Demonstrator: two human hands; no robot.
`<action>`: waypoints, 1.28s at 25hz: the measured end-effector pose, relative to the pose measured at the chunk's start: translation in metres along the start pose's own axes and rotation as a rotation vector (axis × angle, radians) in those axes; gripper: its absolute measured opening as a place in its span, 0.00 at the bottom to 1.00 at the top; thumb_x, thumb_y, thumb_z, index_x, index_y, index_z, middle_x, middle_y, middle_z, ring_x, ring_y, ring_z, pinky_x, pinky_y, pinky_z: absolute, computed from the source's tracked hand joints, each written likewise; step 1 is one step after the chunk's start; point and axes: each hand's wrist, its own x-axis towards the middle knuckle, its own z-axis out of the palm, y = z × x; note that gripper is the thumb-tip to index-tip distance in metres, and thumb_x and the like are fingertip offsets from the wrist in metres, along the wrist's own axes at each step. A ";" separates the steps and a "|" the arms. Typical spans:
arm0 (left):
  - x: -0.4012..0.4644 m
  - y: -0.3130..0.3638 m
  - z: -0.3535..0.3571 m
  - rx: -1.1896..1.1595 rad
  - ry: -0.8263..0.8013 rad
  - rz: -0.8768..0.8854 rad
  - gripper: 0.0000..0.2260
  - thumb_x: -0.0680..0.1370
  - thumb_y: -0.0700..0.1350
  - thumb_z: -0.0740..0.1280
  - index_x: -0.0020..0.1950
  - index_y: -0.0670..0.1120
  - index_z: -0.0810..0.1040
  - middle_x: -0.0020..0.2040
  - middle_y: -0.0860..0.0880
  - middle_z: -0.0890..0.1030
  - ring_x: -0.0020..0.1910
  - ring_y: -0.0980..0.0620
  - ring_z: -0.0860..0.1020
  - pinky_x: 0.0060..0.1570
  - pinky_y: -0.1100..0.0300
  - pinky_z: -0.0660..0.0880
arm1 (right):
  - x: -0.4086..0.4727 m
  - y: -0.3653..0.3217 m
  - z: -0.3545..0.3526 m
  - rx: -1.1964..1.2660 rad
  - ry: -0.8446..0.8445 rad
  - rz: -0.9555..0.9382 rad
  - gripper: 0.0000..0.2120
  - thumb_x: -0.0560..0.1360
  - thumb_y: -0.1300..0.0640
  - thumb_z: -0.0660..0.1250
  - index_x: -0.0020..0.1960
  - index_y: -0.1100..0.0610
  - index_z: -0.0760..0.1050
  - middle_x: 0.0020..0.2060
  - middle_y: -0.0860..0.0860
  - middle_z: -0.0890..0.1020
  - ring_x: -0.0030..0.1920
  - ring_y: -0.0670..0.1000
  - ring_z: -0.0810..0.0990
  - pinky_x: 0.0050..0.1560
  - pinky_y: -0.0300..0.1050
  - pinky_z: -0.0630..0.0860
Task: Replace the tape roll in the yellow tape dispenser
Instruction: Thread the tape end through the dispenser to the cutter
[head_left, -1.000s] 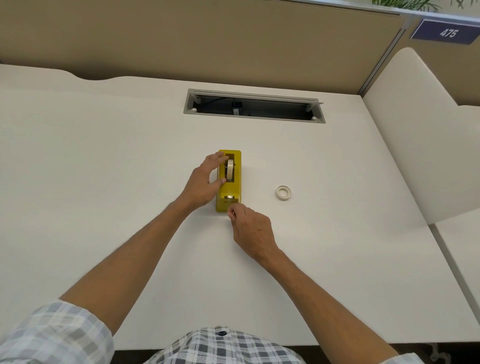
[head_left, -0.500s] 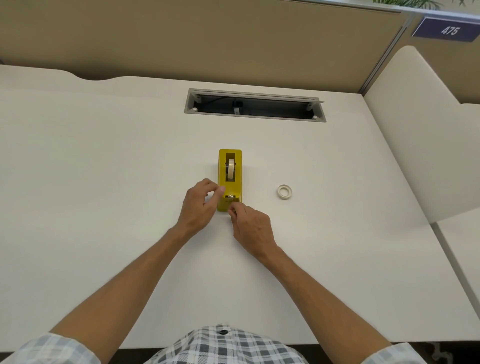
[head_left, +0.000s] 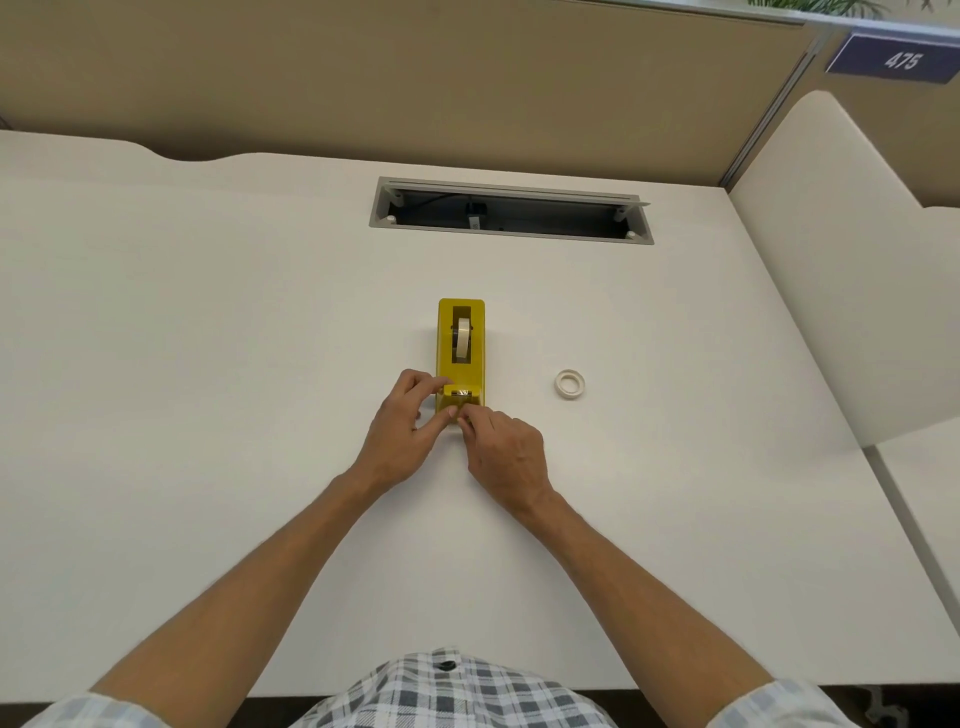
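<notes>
The yellow tape dispenser (head_left: 461, 358) stands lengthwise in the middle of the white desk (head_left: 208, 364). A whitish tape roll (head_left: 462, 338) sits upright in its slot. My left hand (head_left: 410, 431) grips the dispenser's near left corner, index finger on top beside the cutter (head_left: 461, 393). My right hand (head_left: 506, 452) is at the near end, thumb and forefinger pinched on the tape end just below the cutter; the strip itself is barely visible. A small, thin tape ring (head_left: 570, 383) lies flat on the desk to the right of the dispenser.
An open cable tray slot (head_left: 511, 215) is set into the desk behind the dispenser. A tan partition wall (head_left: 415, 78) runs along the back. A white side panel (head_left: 831, 260) rises at the right, with a "475" sign (head_left: 896, 60) above it.
My left hand has left the roll and slid down the dispenser's left side to its near end, meeting the right fingertips. My right hand has stayed by the cutter.
</notes>
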 end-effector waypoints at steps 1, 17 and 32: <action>0.001 0.000 0.000 0.008 -0.001 0.003 0.15 0.77 0.50 0.67 0.63 0.48 0.75 0.57 0.52 0.72 0.55 0.55 0.73 0.52 0.57 0.77 | 0.000 0.001 0.000 -0.005 0.012 -0.010 0.04 0.75 0.59 0.72 0.47 0.60 0.80 0.32 0.53 0.82 0.25 0.51 0.75 0.23 0.44 0.74; 0.003 -0.003 0.001 0.035 -0.001 -0.001 0.17 0.76 0.51 0.69 0.64 0.49 0.74 0.58 0.52 0.72 0.56 0.54 0.73 0.53 0.57 0.78 | -0.004 0.003 0.006 -0.027 0.020 -0.025 0.09 0.77 0.54 0.66 0.43 0.57 0.80 0.29 0.52 0.81 0.24 0.51 0.75 0.24 0.42 0.72; 0.005 0.004 -0.008 0.216 0.020 0.092 0.19 0.73 0.54 0.71 0.62 0.49 0.77 0.53 0.51 0.77 0.48 0.52 0.77 0.45 0.52 0.80 | 0.011 0.024 -0.016 0.082 -0.083 0.136 0.17 0.75 0.43 0.68 0.58 0.53 0.78 0.51 0.47 0.83 0.40 0.47 0.82 0.31 0.45 0.79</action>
